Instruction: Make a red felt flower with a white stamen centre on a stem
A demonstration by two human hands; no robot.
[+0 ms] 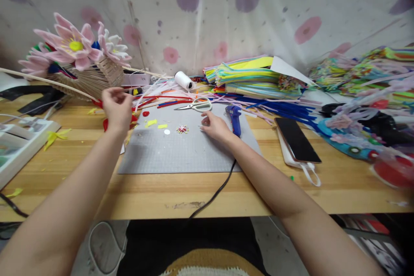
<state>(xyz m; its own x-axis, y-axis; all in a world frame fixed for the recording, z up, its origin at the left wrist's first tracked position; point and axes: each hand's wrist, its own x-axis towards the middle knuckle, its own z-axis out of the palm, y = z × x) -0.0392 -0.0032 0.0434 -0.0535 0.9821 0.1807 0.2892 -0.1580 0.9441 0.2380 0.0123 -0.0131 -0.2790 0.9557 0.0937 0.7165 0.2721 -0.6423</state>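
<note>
My left hand [116,107] is raised over the left edge of the grey cutting mat [181,159]. Its fingers are bent together, and whatever they may hold is hidden. On the mat rests my right hand [214,127], fingers curled in a pinch whose contents are too small to make out. Left of it lies a small red, white and yellow flower-like piece [182,129], beside a white disc [167,132] and yellow scraps [162,126]. Scissors with pale handles [202,104] lie just behind my right hand. A blue glue gun [234,120] is to its right.
Bundles of coloured pipe cleaners [249,75] line the back, near a white thread spool [184,80]. Pink fuzzy flowers [76,45] stand in a woven basket [111,71] at left. A phone [297,139] lies at right; a black cord [215,196] crosses the table's front edge.
</note>
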